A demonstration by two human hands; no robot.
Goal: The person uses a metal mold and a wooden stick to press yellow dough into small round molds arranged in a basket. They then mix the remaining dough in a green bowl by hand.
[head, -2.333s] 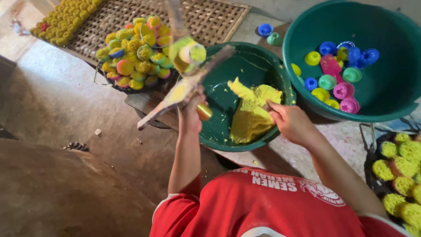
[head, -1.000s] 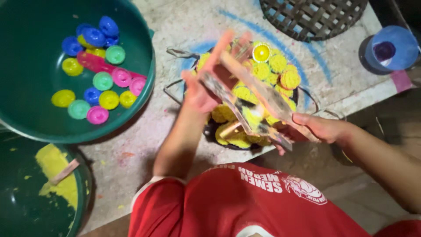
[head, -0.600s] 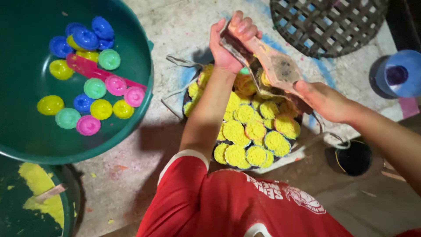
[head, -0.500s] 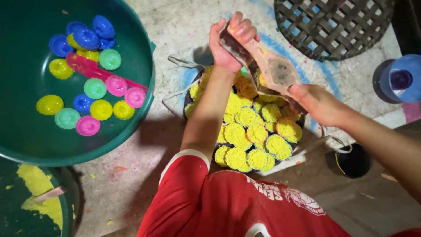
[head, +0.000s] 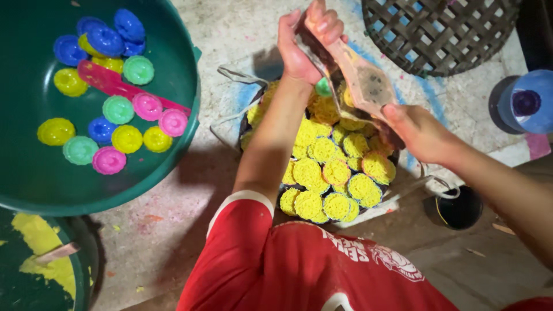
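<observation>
The left hand (head: 305, 43) was raised above the tray, its fingers (head: 324, 23) clenched around the upper end of a flat wooden press (head: 360, 80). The right hand (head: 420, 133) gripped the lower end, fingers curled under the wood, thumb lying along its edge. So the press ran slantwise between the two hands, high at the left hand, low at the right, held over the far side of the tray of yellow cakes (head: 331, 173).

The press looked like two pale wooden paddles laid together, worn and stained pinkish, with a dark round hollow in the broad middle part. A small green mould (head: 324, 87) showed just under it, near the left wrist; whether it touched the wood could not be told.

The cakes were round, ridged and bright yellow, packed close together in the dark tray on the concrete floor (head: 190, 196). To the left sat a large green basin (head: 173, 144) with loose moulds in blue, pink, yellow and green and a pink stick (head: 109, 83). A woven basket (head: 438, 31) lay beyond the tray, a blue cup (head: 527, 101) at the right.
</observation>
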